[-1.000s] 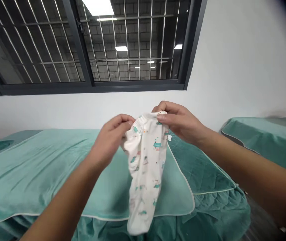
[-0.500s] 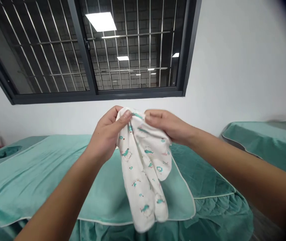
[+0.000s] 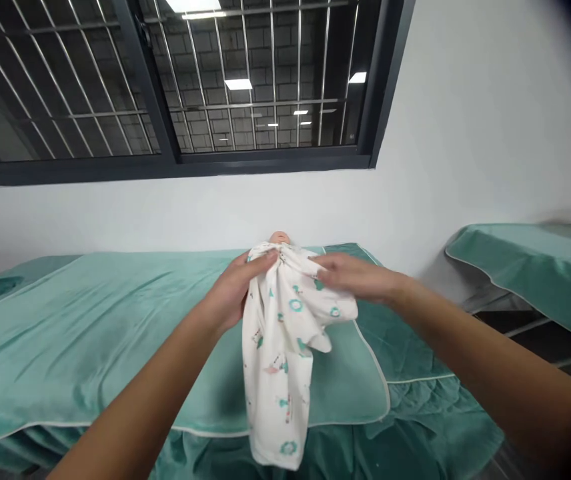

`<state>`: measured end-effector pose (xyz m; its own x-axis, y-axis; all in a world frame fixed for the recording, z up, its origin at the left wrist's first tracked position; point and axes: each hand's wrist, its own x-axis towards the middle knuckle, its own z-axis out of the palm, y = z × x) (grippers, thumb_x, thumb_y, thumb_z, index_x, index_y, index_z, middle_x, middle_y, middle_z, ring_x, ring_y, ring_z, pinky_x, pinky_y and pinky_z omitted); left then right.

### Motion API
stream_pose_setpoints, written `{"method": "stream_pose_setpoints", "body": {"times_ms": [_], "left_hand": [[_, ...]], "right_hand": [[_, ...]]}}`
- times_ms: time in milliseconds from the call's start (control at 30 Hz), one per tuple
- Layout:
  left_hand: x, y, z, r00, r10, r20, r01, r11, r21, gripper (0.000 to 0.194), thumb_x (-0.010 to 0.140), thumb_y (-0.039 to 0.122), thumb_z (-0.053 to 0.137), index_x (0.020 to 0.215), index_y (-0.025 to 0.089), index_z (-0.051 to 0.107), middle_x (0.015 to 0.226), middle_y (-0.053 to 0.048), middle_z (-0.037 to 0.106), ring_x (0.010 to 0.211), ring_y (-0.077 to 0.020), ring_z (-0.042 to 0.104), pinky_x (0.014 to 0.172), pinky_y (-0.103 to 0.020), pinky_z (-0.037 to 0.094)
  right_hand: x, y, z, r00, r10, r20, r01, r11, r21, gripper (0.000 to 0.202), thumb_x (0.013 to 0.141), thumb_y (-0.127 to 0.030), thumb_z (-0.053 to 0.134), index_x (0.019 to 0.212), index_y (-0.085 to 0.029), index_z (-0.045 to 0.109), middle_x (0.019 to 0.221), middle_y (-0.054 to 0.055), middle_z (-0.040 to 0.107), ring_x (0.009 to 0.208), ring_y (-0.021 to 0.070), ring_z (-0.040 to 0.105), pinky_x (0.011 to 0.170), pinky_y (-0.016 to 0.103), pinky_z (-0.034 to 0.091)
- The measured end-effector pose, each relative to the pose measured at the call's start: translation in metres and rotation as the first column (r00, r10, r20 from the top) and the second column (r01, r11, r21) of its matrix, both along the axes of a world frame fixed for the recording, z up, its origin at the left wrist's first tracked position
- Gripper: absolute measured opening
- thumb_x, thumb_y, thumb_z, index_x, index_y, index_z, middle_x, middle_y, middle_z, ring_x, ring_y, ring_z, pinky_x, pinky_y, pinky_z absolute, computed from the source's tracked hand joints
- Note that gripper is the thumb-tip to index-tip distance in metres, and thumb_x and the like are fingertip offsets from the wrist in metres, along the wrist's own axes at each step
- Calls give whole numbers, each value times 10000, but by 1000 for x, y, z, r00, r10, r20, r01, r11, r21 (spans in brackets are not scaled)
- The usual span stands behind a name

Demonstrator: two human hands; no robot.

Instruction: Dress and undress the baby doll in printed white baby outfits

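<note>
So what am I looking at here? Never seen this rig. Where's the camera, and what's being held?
There's no robot: these are a person's bare hands. The camera sits on their head, looking forward and down. The left hand grips a white printed cloth near its top; the right hand touches its upper right side. A light green sheet lies over a darker green cover. A small pinkish round thing peeks out above the cloth, mostly hidden. Behind is a window.

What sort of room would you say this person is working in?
Possibly a massage or treatment room: the padded bed wears a fitted, frilled green cover, a similar covered surface stands at right, and a hole shows in the bedding at far left.
</note>
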<state>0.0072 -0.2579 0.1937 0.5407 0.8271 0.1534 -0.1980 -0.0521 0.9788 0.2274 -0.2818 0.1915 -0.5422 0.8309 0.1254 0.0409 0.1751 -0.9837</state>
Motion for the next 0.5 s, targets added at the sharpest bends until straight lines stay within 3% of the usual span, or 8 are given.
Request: {"method": "stream_pose_setpoints", "body": {"times_ms": [67,100,167,233,333,433,500], "left_hand": [[5,5,-9,1000,-5,22,6,998,-57,430,812,504,698,1071,160,687,912,-96,727,835,-262,692,690,-313,541],[7,6,-14,1000,-26,13,27,997,-75,451,821,522,684,1090,160,687,921,-101,730,853,-267,695,706,-322,545],[6,7,-24,995,-100,-14,98,991,-95,509,824,572,660,1126,164,691,942,-113,738,897,-282,700,750,-349,552],[2,8,-33,970,-232,-73,224,969,-102,538,778,566,713,1130,159,705,982,-127,744,947,-302,697,792,-373,554],[-7,12,-41,922,-354,-153,340,933,-116,538,662,397,854,1115,139,718,1057,-142,741,998,-319,688,832,-381,551],[-8,18,-44,985,-169,-21,166,981,-101,530,705,370,822,1164,139,693,1070,-141,741,968,-312,700,818,-381,554],[-5,22,-47,997,-34,63,40,995,-96,525,748,405,781,1193,148,675,1041,-130,746,925,-306,709,759,-365,558]], "right_hand": [[-2,2,-14,993,41,109,-37,998,-41,391,760,-504,773,938,-157,743,920,55,745,785,182,674,704,269,533],[-4,3,-19,997,-2,72,6,998,-57,388,768,-502,767,948,-159,741,919,57,748,797,192,683,728,286,542],[-9,7,-25,974,-179,-141,167,981,-97,402,809,-529,719,974,-163,725,919,68,751,820,209,697,757,313,556],[-14,12,-25,883,-316,-346,280,948,-151,422,849,-552,662,1017,-167,706,972,85,750,893,227,702,806,331,560],[-20,16,-26,830,-344,-438,299,939,-170,500,912,-614,516,1097,-177,676,1047,98,738,985,247,692,848,360,558],[-29,11,-39,890,-280,-361,231,957,-173,603,901,-693,457,1142,-179,659,1001,95,741,934,250,700,808,376,568],[-36,7,-51,970,-102,-219,70,986,-149,562,819,-649,635,1113,-173,675,966,80,744,910,241,696,828,373,560]]}}
